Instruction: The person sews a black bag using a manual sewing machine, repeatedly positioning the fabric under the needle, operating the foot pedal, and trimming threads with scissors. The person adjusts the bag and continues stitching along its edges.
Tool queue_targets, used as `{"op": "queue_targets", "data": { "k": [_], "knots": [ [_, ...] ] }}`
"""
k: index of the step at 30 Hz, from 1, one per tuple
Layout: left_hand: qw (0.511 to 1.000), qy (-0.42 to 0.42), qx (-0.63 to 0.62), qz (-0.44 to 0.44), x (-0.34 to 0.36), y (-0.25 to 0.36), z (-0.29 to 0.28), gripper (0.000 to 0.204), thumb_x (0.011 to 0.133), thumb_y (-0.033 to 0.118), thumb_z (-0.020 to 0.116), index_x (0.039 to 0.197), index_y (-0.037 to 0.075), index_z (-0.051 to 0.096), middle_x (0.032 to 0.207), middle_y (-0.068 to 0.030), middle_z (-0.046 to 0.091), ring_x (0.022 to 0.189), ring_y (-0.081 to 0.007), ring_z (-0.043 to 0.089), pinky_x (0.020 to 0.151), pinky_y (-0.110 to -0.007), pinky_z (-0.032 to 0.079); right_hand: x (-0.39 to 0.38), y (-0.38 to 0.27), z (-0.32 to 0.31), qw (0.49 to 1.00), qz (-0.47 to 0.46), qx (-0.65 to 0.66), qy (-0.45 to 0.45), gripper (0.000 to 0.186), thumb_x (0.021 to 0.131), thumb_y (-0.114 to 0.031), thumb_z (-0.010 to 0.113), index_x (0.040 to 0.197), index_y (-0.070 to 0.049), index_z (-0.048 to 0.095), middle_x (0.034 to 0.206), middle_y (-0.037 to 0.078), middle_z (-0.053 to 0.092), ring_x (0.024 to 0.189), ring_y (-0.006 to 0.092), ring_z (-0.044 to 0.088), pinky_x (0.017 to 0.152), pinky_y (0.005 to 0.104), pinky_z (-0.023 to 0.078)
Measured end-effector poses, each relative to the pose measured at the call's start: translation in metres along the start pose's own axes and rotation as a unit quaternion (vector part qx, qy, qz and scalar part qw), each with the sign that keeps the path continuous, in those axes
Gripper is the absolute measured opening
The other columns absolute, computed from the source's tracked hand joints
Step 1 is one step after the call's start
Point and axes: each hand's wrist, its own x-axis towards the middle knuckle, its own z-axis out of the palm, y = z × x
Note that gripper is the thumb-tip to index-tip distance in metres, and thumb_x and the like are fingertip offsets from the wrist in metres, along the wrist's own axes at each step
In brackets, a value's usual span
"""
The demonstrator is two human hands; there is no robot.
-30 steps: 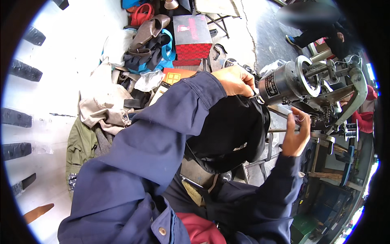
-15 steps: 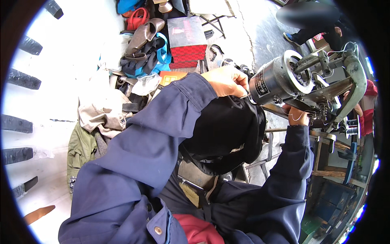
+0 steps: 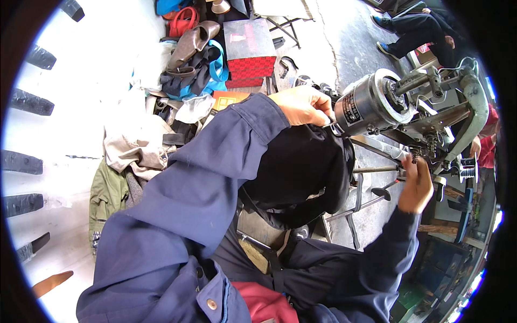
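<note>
- Fingers of the left hand are pinched together at the small end of a grey metal sewing machine with a round, drum-like head; what exactly lies between their tips, I cannot tell.
- Directly below those fingertips hangs a soft, black fabric item, its top edge up against the drum's end and its bulk spreading down toward the lap, to the left of the right fingers and well apart from them.
- Raised and bent, the fingers of the right hand stand just under the machine's coiled metal spring; whether they hold thread there, I cannot tell.
- Left of the right fingertips, a straight metal rod runs toward the black fabric.
- To their right sits a spool of white thread.
- Past the left fingers, up and to the left, stands a grey-topped box with red patterned sides, a brown leather article beside it.
- Farther left of the left fingers lies a crumpled beige cloth.
</note>
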Motion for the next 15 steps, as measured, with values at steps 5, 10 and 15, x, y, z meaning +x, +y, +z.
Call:
{"op": "queue_targets", "data": {
  "k": [5,10,15],
  "knots": [
    [1.0,-0.007,0.002,-0.012,-0.002,-0.002,-0.003,0.01,0.083,0.008,0.068,0.092,0.004,0.07,0.078,0.0016,0.066,0.073,-0.0062,0.057,0.069,-0.023,0.045,-0.005,0.035,-0.088,0.985,-0.032,-0.091,0.146,0.031,0.1,-0.023,0.064,0.123,-0.003,0.064,0.104,0.006,0.069,0.087,0.0137,0.064,0.077,0.0276,0.05],
    [0.999,0.0,0.035,-0.017,-0.001,-0.004,-0.004,0.013,0.083,0.012,0.069,0.094,0.005,0.072,0.079,0.0011,0.067,0.074,-0.007,0.057,0.07,-0.024,0.045,0.035,0.103,-0.134,0.931,0.081,-0.355,0.019,0.036,0.099,-0.03,0.062,0.124,-0.004,0.061,0.103,0.018,0.07,0.088,0.0312,0.068,0.08,0.0382,0.051],
    [0.998,-0.006,0.052,-0.029,-0.003,-0.002,-0.005,0.017,0.085,0.005,0.065,0.101,0.002,0.07,0.087,0.0023,0.067,0.079,-0.0054,0.057,0.076,-0.022,0.045,0.04,0.153,-0.13,0.943,0.012,-0.328,0.045,0.029,0.101,-0.029,0.055,0.116,-0.005,0.061,0.099,0.026,0.069,0.092,0.0468,0.065,0.077,0.049,0.05]
  ]
}}
